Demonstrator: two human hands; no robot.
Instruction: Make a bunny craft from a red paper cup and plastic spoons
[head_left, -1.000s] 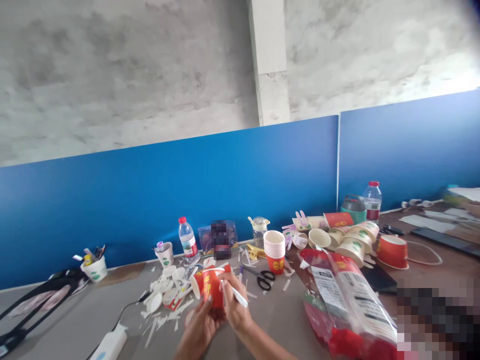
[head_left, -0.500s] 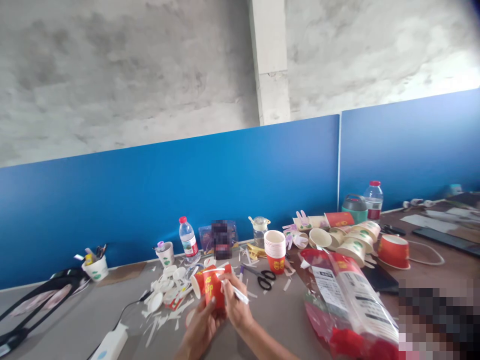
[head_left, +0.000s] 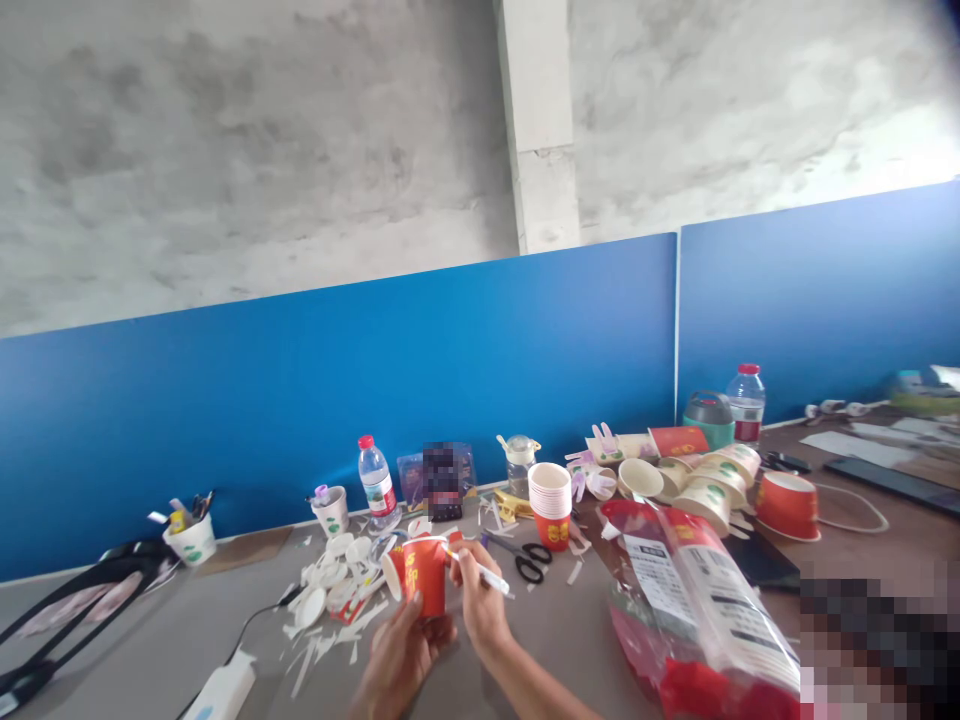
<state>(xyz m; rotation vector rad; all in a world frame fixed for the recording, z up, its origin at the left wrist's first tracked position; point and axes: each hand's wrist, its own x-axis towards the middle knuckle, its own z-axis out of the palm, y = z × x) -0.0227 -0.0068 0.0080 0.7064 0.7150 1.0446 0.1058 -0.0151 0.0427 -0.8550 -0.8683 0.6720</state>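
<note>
You have the red cup (head_left: 426, 580) in front of you, to the left of the stack of paper cups (head_left: 550, 490) and nearer to you than it is. Your left hand (head_left: 409, 645) grasps it low down, thumb on the front and fingers round the base, so whether the bottom touches the surface (head_left: 315, 680) cannot be told. Your right hand (head_left: 480, 600) grips a white pen-like tool (head_left: 493, 578), pointed at the cup's right side near the rim; its tip is too small to tell contact from a gap. The step you are on seems to be fine work on the cup wall, and the next move would call for a firm but light left hold, since thin paper could dent, and a steady tip. The cup looks upright, with a pale rim and yellow lettering down its red wall, part of it under your thumb. Another red cup (head_left: 391, 577) lies on its side behind it, also left of the stack. Black-handled scissors (head_left: 531, 568) lie just in front of the stack, paper scraps (head_left: 322, 590) are spread well to its left, and a plastic bag of cups (head_left: 697, 600) lies to its right, nearer you.
</note>
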